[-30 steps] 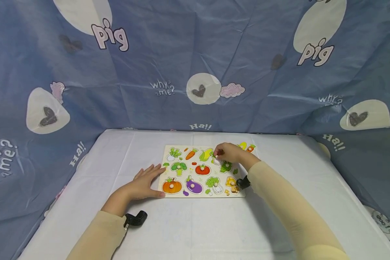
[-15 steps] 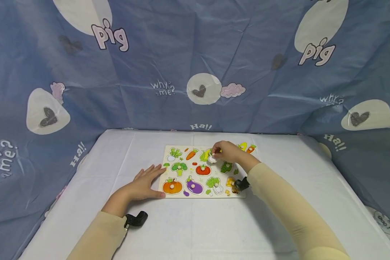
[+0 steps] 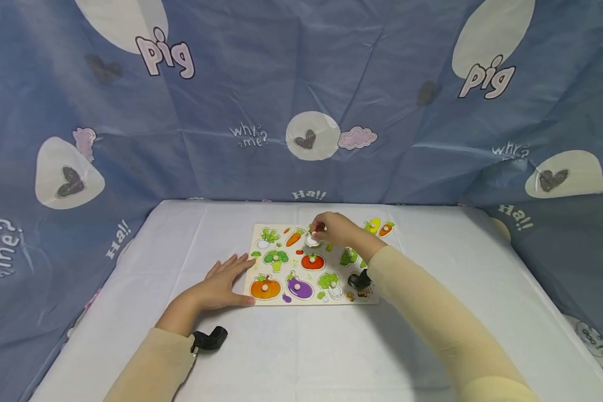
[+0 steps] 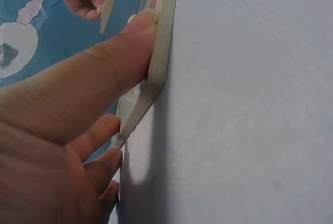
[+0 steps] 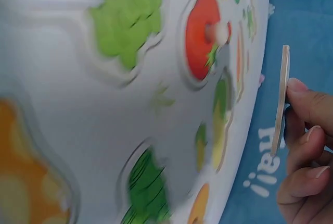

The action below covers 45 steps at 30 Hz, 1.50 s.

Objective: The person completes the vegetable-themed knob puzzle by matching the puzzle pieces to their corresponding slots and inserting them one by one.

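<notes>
A pale wooden puzzle board (image 3: 334, 262) printed with vegetables lies on the white table. My left hand (image 3: 224, 283) rests at its left edge, fingers spread, the thumb on the near corner. My right hand (image 3: 336, 228) pinches a thin white vegetable piece (image 3: 311, 240), probably a radish, above the board's far row. Both wrist views show this piece (image 5: 281, 99) edge-on and apart from the board. Knobbed pieces sit in the board, among them a tomato (image 3: 312, 262), an eggplant (image 3: 300, 288), a pumpkin (image 3: 265, 288) and a broccoli (image 3: 276, 259).
Just past the board's far right corner lie a loose corn piece (image 3: 373, 225) and a loose carrot piece (image 3: 386, 228). A blue printed cloth (image 3: 261, 167) hangs behind the white-covered table (image 3: 281, 357). A black wrist camera (image 3: 360, 280) hangs over the board's right side.
My right hand has carried the white piece leftward across the far row, away from the right side and over the corn picture. The left hand stays in place.
</notes>
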Available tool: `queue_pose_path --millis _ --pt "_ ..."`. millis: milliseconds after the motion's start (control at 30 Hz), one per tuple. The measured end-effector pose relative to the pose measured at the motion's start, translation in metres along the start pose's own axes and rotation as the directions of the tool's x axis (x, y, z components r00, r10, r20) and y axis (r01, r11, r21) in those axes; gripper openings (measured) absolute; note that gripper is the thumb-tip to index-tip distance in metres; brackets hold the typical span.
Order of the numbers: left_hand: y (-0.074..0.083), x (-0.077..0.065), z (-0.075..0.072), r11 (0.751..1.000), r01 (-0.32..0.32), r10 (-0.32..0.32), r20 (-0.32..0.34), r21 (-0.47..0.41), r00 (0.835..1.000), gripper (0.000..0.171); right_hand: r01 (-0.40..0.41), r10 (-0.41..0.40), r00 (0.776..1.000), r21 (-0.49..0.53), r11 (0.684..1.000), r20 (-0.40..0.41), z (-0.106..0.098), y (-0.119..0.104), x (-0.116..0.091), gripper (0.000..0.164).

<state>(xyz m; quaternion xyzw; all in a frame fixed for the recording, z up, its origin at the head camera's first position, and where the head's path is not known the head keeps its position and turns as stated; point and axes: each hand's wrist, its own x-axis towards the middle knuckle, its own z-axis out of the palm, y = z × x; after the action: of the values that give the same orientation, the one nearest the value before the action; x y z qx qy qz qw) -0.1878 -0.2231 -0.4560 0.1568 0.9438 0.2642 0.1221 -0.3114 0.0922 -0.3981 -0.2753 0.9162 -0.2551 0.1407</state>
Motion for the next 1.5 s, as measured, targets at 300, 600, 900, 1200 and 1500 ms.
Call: queue_pose_path --millis 300,600,900,1200,1500 --pt "0.001 0.002 0.0 1.0 0.001 -0.001 0.005 0.003 1.0 0.103 0.011 -0.011 1.0 0.049 0.999 -0.011 0.01 -0.019 0.017 0.011" --pt "0.002 0.001 -0.002 1.0 0.008 -0.008 0.011 0.0 1.0 0.102 0.01 -0.007 0.999 0.099 0.995 -0.038 0.028 -0.039 0.04 0.011" --pt "0.001 0.001 -0.003 1.0 -0.017 0.017 0.011 -0.006 1.0 0.101 -0.031 0.043 0.997 0.16 0.987 -0.067 0.049 -0.06 0.055 0.008" --pt "-0.001 -0.001 -0.002 1.0 -0.011 0.011 0.013 -0.006 1.0 0.101 -0.073 0.089 0.992 0.166 0.983 -0.091 0.06 -0.06 0.066 0.008" --pt "-0.005 0.001 0.0 0.999 -0.029 0.029 0.004 -0.02 1.0 0.102 -0.072 0.09 0.99 0.156 0.985 -0.112 0.071 -0.065 0.074 0.008"
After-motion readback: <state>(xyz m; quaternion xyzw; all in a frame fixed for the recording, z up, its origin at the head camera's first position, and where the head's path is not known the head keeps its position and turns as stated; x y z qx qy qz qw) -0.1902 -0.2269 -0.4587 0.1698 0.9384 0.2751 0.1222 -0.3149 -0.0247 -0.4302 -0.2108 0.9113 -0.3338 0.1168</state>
